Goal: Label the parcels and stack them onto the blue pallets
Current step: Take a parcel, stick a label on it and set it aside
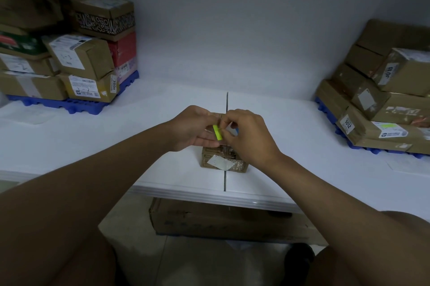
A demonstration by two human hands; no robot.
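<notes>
A small brown cardboard parcel with a white tape patch sits on the white table near its front edge, right under my hands. Above it, my left hand and my right hand meet over a small yellow-green label. Both pinch it with their fingertips, the left from the left side and the right from the right. The parcel's top is mostly hidden by my hands. One blue pallet stands at the back left, another blue pallet at the right, both loaded with parcels.
Stacked cardboard parcels fill the left pallet and more stacked parcels the right one. A seam splits the tabletop. A large flat carton lies on the floor under the table edge. A white wall stands behind.
</notes>
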